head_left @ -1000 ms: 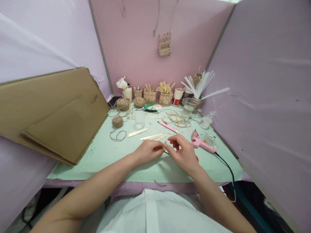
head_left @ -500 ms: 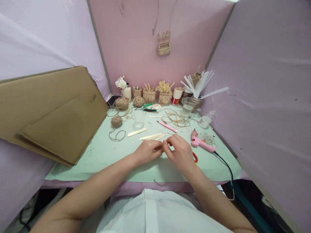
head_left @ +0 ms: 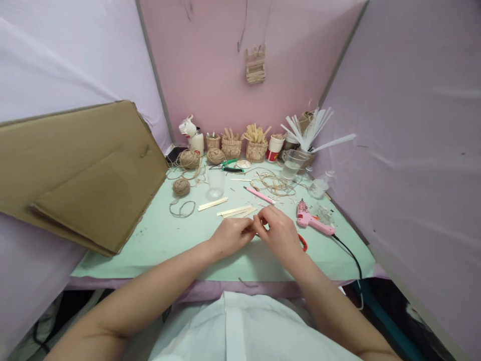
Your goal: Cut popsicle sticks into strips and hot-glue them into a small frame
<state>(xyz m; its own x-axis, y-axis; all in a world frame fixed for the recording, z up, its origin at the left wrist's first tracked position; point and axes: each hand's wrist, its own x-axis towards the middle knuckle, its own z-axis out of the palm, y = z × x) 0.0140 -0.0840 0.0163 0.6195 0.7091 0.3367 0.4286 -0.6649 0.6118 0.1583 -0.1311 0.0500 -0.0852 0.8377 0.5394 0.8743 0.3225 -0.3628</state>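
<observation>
A person's bare hands meet at the near middle of the table in the head view, the left hand and the right hand bent to close finger work. Each grip is drawn in, thumb toward fingers, the tips pressed together and almost touching the other hand's; whatever small piece may be pinched there is hidden, and the picture cannot settle it. A red handle juts out beside the right hand, partly covered by it, so any shift of that hand appears to call for care around it, while the fingertip work itself seems to ask for a light, steady pinch. Pale wooden strips lie just beyond the fingers, with a further pair to their left. A pink pen-like tool rests farther back, and a pink glue gun lies to the right, its black cord trailing over the edge. Behind stand a clear cup, balls of twine and baskets of sticks.
</observation>
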